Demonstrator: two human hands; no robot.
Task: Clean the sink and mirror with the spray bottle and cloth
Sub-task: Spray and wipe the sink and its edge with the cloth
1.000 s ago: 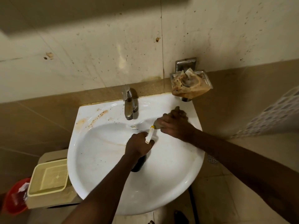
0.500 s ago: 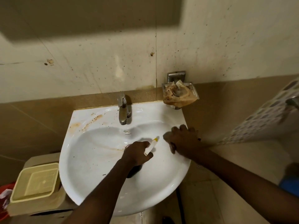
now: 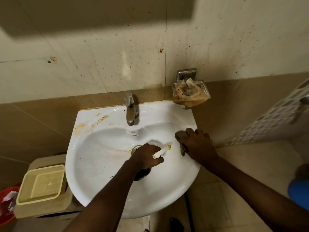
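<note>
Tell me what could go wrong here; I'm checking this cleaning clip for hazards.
The spray bottle nozzle in the left hand points toward the right hand, so cleaner may hit skin. The right hand presses the cloth near the sink rim, where it could slip off. The brown stains at back-left may be missed.

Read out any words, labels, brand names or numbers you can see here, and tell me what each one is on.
No text can be read.
Spray bottle in the left hand: no label shows.
Sink: a small mark below the tap, too small to read.
Cloth under the right hand: no print visible.
Yellow basket: no lettering shows.
</note>
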